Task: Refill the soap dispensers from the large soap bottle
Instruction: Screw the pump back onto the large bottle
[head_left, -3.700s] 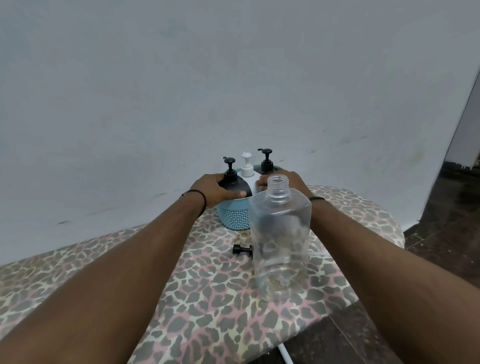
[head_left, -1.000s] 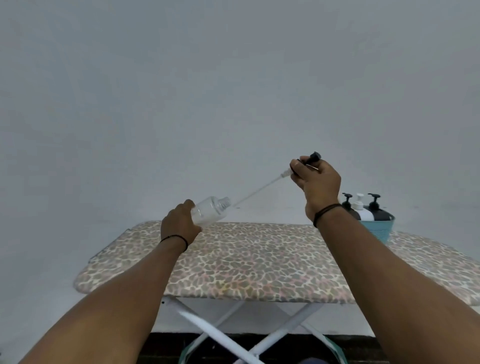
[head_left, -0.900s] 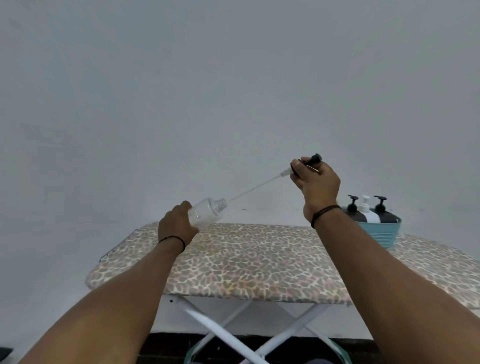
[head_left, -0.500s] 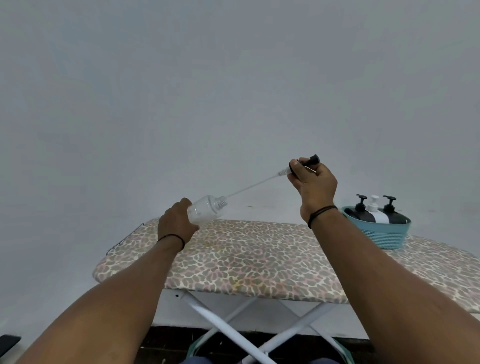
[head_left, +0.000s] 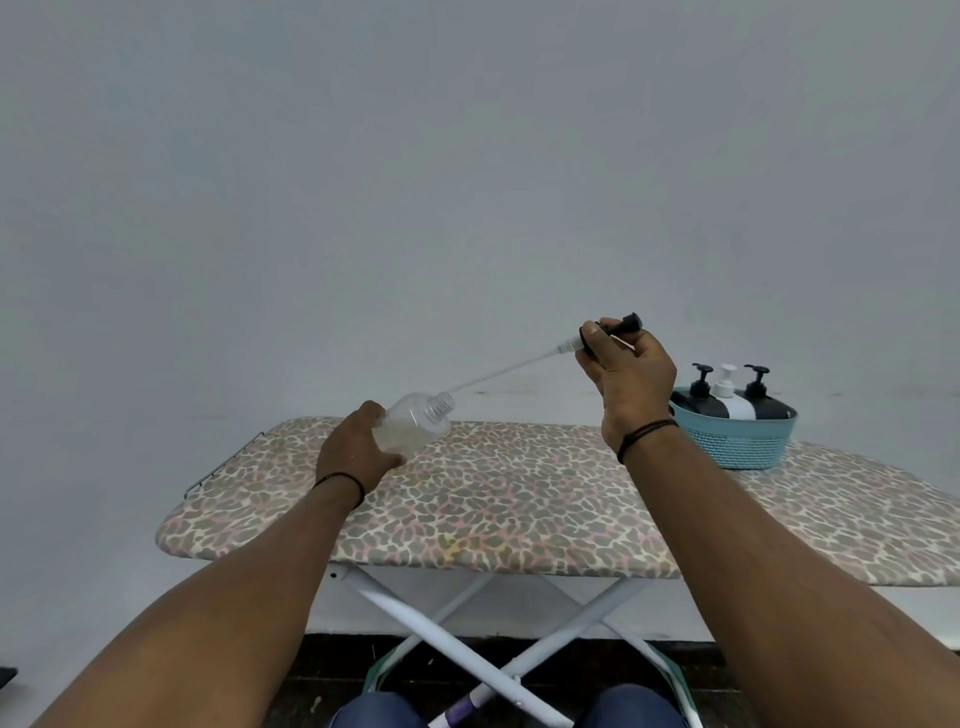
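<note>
In the head view the left hand (head_left: 358, 451) gripped the clear bottle (head_left: 413, 427), fingers curled round its body, and held it tilted above the board (head_left: 519, 499) with its open neck aimed up and to the right. The right hand (head_left: 626, 374) pinched the black pump (head_left: 618, 328), and the tube (head_left: 506, 370) ran down from it to the bottle's mouth. Whether the tip sat inside the neck or just at it could not be told. Compared with a second before, both hands kept nearly the same pose; the pump had barely drawn nearer to the neck, while the view had swung so that the basket (head_left: 737, 441) showed further to the right. That suggested the tube was being lined up and fed in slowly, probably to screw the pump back on, with the cap not yet seated. The basket stood on the board's right end, well apart from the hands, holding two black dispensers (head_left: 698, 402) and a white one (head_left: 730, 397), pumps on. The bottle looked almost empty, so the refill may have been near its end.
</note>
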